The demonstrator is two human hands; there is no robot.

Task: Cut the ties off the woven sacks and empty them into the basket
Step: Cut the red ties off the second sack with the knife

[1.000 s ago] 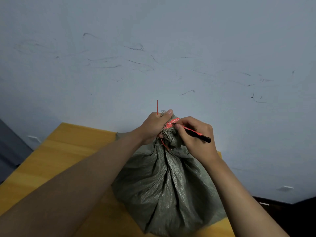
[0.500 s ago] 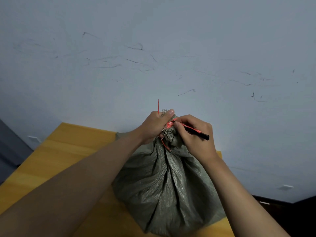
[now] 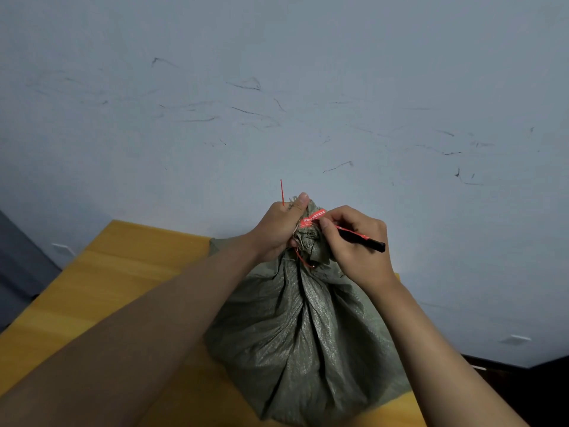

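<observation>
A grey-green woven sack (image 3: 304,334) stands upright on the yellow wooden table (image 3: 117,288), its neck bunched at the top. A red tie (image 3: 314,217) with a printed tag wraps the neck; its thin tail sticks up above my left hand and a loop hangs below. My left hand (image 3: 278,229) is clenched around the neck from the left, thumb up. My right hand (image 3: 357,245) grips a red-and-black cutter (image 3: 361,238) whose tip sits at the tie. No basket is in view.
A scuffed pale wall (image 3: 277,103) rises right behind the table. The table's far edge runs just behind the sack. Dark floor lies at the left and lower right edges.
Hardly anything moved. My right hand shifted slightly at the tie, and the red tag now sticks out a little more between my hands.
</observation>
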